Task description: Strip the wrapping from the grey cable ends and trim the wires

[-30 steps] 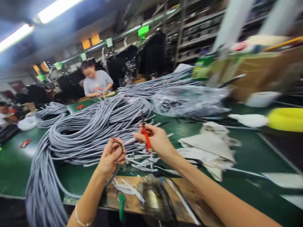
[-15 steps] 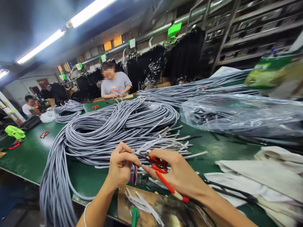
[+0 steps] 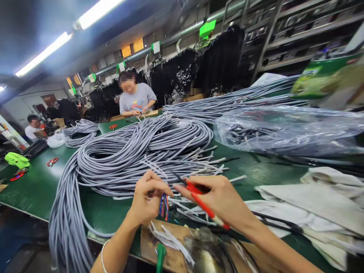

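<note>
Starting at the near table [image 3: 31, 195] edge: note board [image 3: 146, 244], bearing white strips [image 3: 170, 244] close to green handle [image 3: 160, 256].

Just beyond, find wires [image 3: 164, 208] under the fingertips of left hand [image 3: 150, 197], hanging down, long axis near vertical in view, red and blue among the colours. Count left hand as nearer to them, right hand [image 3: 218, 199] close by on the other side. Put wires below and left of red tool [image 3: 205, 206], itself slanting from lower right up to upper left, dark tip aimed past left fingertips. Looks just above wires and apart; can't make out any contact.

Pinching wires in left hand, thumb and fingers closed, no visible gap. Gripping red tool in right hand, fingers wrapped round the handles. Can't make out whether tool's blades stand apart or together: too blurred.

Next back, see crumpled cloth [image 3: 315, 193] right of right hand, then grey cables [image 3: 122, 159], coiled, with loose ends pointing right and a bunch drooping over table edge at left. Beside those, see clear bag [image 3: 292, 131] with dark pieces inside.

Farther: red scissors [image 3: 52, 162] at left, co-worker [image 3: 138, 96] across table, shelves [image 3: 301, 36] behind.
</note>
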`<state>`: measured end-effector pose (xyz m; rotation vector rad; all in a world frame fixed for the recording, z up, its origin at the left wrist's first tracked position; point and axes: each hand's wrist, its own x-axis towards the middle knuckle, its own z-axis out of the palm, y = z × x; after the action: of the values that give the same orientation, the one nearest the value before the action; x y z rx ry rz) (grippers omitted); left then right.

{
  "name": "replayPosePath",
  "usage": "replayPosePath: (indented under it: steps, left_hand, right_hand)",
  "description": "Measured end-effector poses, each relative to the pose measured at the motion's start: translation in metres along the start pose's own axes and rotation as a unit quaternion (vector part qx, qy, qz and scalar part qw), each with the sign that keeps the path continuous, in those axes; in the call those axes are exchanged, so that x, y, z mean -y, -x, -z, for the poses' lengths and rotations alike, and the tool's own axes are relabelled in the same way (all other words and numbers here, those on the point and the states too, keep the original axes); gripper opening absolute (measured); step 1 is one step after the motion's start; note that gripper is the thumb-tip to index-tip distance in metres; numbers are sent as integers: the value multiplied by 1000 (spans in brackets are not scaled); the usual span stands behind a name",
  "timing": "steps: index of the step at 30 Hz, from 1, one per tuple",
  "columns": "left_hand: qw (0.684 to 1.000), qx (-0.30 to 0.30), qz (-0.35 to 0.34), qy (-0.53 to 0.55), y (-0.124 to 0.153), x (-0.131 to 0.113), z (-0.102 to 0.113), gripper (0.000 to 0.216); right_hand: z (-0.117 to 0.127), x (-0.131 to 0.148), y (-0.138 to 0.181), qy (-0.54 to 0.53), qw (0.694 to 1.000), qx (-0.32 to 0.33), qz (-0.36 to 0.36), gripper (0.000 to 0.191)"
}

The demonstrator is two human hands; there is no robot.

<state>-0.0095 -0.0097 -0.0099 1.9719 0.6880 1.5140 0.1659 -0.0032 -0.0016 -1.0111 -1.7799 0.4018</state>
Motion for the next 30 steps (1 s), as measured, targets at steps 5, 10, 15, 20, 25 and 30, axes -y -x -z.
replayPosePath:
  steps: [5, 10, 15, 20, 25, 30]
  left_hand:
    - [957, -1, 239, 167, 0, 0, -13, 40]
    - [931, 23, 312, 189, -4, -4, -23, 54]
    - [920, 17, 340, 192, -6, -6, -24, 55]
    - [932, -47, 316, 170, -5, -3, -30, 56]
    - [917, -140, 329, 176, -7, 0, -34, 56]
    - [918, -172, 322, 156, -6, 2, -35, 51]
  right_hand:
    - [3, 5, -2, -148, 983, -58, -87, 44]
    - [-6, 8, 2, -198, 969, -104, -108, 43]
    - [-7, 6, 1, -219, 957, -124, -144, 42]
    - [-9, 4, 0, -232, 955, -113, -148, 42]
    - [-14, 2, 1, -222, 960, -107, -130, 41]
    - [-14, 4, 2, -196, 968, -94, -122, 41]
